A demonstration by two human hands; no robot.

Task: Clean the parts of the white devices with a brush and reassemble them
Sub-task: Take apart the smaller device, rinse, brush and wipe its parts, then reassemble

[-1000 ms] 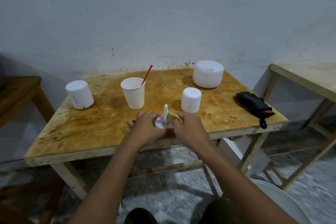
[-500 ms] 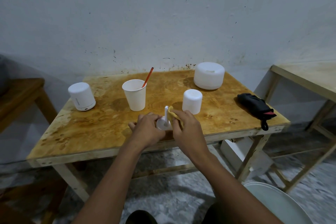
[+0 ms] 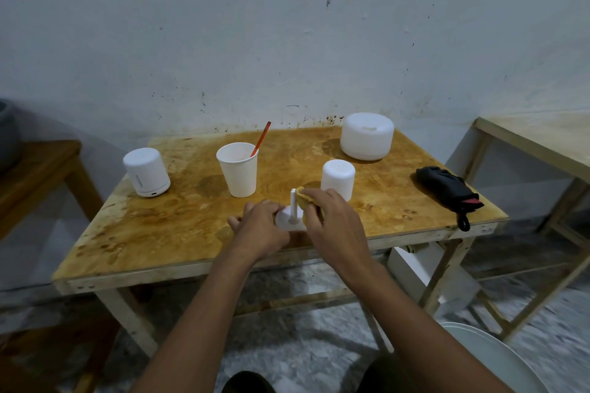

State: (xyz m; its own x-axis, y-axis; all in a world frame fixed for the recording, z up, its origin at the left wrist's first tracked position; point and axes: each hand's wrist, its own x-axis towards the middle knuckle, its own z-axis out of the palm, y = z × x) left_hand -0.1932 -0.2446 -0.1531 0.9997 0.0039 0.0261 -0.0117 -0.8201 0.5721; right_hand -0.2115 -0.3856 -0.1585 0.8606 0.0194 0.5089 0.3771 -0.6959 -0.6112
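A white round base with an upright thin stem (image 3: 292,208) stands near the wooden table's (image 3: 159,226) front edge. My left hand (image 3: 258,228) grips the base's left rim. My right hand (image 3: 332,220) holds a yellow cloth (image 3: 305,196) against the top of the stem. A white cylindrical cover (image 3: 337,178) stands just behind my right hand. A small white device (image 3: 146,172) stands at the far left, a wide white device (image 3: 367,135) at the back right. A red-handled brush (image 3: 261,137) leans in a white paper cup (image 3: 238,168).
A black pouch with a red tag (image 3: 447,187) lies at the table's right edge. A second table (image 3: 536,140) stands to the right, a darker one (image 3: 38,169) to the left. A white basin (image 3: 491,357) sits on the floor at lower right.
My right hand has slid the yellow cloth from the stem's foot up to its top. My left hand has stayed on the base.
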